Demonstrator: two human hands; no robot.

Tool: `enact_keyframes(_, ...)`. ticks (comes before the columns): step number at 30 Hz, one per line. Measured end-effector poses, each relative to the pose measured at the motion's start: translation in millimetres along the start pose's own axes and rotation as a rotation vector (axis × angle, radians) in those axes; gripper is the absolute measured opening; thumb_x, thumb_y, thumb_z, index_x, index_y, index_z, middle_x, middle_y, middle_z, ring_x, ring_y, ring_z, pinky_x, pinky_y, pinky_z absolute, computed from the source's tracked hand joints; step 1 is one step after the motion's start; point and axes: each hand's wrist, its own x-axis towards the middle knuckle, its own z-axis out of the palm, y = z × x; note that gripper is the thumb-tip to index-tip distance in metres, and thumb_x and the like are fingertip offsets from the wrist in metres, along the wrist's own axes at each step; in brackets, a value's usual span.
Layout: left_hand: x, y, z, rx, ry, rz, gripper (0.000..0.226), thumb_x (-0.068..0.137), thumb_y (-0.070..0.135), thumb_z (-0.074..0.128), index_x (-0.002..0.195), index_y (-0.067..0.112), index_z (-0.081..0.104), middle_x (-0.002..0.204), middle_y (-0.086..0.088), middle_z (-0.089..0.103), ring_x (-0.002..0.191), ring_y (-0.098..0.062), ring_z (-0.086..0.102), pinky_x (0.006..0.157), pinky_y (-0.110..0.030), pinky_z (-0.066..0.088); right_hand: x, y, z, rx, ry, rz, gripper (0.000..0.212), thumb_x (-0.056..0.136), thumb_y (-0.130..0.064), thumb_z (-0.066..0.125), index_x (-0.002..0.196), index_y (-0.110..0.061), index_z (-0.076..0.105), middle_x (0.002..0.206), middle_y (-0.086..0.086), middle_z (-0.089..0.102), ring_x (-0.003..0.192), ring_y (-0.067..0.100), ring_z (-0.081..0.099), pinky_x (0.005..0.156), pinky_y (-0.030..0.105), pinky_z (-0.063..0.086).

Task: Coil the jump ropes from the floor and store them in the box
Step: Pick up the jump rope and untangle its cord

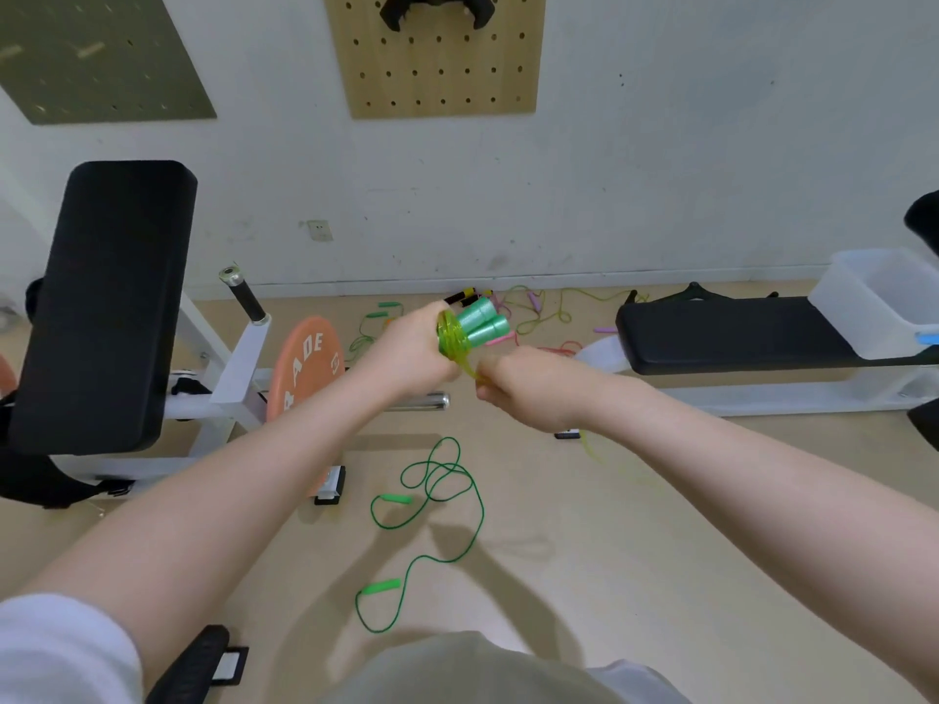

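Two hands at work: left hand grips both mint handles and the coiled lime rope; right hand pinches its slack tail. Light, springy cord, likely slippery, so hold the coil firmly. Clear box waits on the bench, well right.

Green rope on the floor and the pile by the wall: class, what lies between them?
In the head view, the hands: the left hand grips the coiled rope, the right hand pinches its cord.
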Motion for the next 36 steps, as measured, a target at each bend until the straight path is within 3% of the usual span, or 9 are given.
enact_keyframes(8,-4.0,-2.7,10.1,0.462,-0.231,0.027,0.024,0.088,0.016,0.048,0.109,0.004,0.048,0.098,-0.015,0.061,0.087,-0.034,0.059,0.070,-0.039,0.049,-3.1,-19.9,-41.1,-0.272,0.037,-0.213,0.027,0.094,-0.031,0.049,0.095,-0.008,0.063,0.070,0.002,0.045,0.077,0.025,0.048,0.055,0.031,0.031)
enact_keyframes(11,-11.9,12.4,9.5,0.434,-0.282,0.200,0.021,0.087,0.017,0.041,0.067,0.014,0.044,0.068,-0.006,0.048,0.069,-0.028,0.049,0.057,-0.034,0.040,2.6,-10.9,-52.7,-0.083,0.142,-0.259,0.022,0.087,-0.029,0.061,0.090,-0.008,0.068,0.072,0.001,0.057,0.070,0.021,0.049,0.062,0.031,0.034)
enact_keyframes(14,-16.1,15.9,4.5,0.401,-0.274,0.273,0.018,0.082,0.027,0.060,0.092,0.015,0.050,0.082,-0.007,0.058,0.079,-0.029,0.057,0.064,-0.036,0.049,7.0,14.1,-53.4,0.307,0.207,-0.154,0.012,0.079,-0.023,0.072,0.079,-0.011,0.068,0.070,0.005,0.065,0.063,0.010,0.052,0.061,0.030,0.040)
enact_keyframes(17,-21.5,17.7,-3.2,0.192,-0.232,0.250,0.076,0.067,0.038,0.081,0.123,0.012,0.036,0.106,-0.003,0.060,0.097,-0.022,0.057,0.077,-0.032,0.046,8.4,32.6,-38.1,0.856,0.184,-0.083,0.016,0.079,-0.009,0.070,0.072,-0.015,0.057,0.059,0.000,0.054,0.052,0.006,0.047,0.051,0.020,0.040)
enact_keyframes(22,-23.5,20.1,-2.1,-0.294,-0.062,0.181,0.091,0.058,0.023,0.088,0.131,0.019,0.034,0.109,0.012,0.048,0.098,-0.005,0.049,0.073,-0.013,0.037,20.1,35.7,-17.0,1.277,0.258,-0.036,0.020,0.082,0.002,0.061,0.071,-0.013,0.055,0.058,-0.003,0.059,0.046,0.006,0.052,0.044,0.015,0.042)
enact_keyframes(24,-21.7,20.1,1.8,-0.558,-0.061,0.137,0.077,0.065,0.018,0.083,0.124,0.023,0.035,0.099,0.010,0.056,0.076,-0.004,0.056,0.063,-0.011,0.042,26.3,33.4,-7.0,1.302,0.265,-0.022,0.021,0.082,0.005,0.053,0.075,-0.014,0.060,0.070,0.010,0.056,0.054,0.017,0.050,0.045,0.017,0.039)
enact_keyframes(27,-19.3,25.9,8.4,-1.039,-0.100,0.046,0.031,0.090,0.033,0.056,0.108,0.012,0.040,0.055,0.004,0.054,0.036,-0.004,0.033,0.036,-0.012,0.023,30.1,25.8,7.3,1.210,0.347,-0.013,0.027,0.089,0.007,0.044,0.076,-0.012,0.058,0.061,0.006,0.052,0.056,0.017,0.043,0.047,0.017,0.033)
enact_keyframes(31,-12.4,25.6,8.4,-1.403,-0.172,-0.156,0.040,0.097,0.047,0.030,0.082,0.014,0.047,0.051,0.002,0.037,0.036,-0.004,0.022,0.036,-0.016,0.011,18.9,17.3,7.9,1.175,0.361,-0.069,0.012,0.087,-0.003,0.045,0.080,-0.007,0.055,0.056,-0.009,0.044,0.049,0.004,0.035,0.046,0.017,0.029)
enact_keyframes(36,-16.0,26.1,13.1,-1.437,-0.284,-0.106,0.033,0.097,0.040,0.033,0.090,0.012,0.050,0.056,-0.001,0.046,0.044,-0.008,0.036,0.043,-0.017,0.034,12.0,17.9,0.2,0.891,0.359,0.016,0.038,0.095,-0.044,0.040,0.066,-0.021,0.049,0.052,-0.014,0.048,0.053,0.010,0.041,0.060,0.031,0.039)
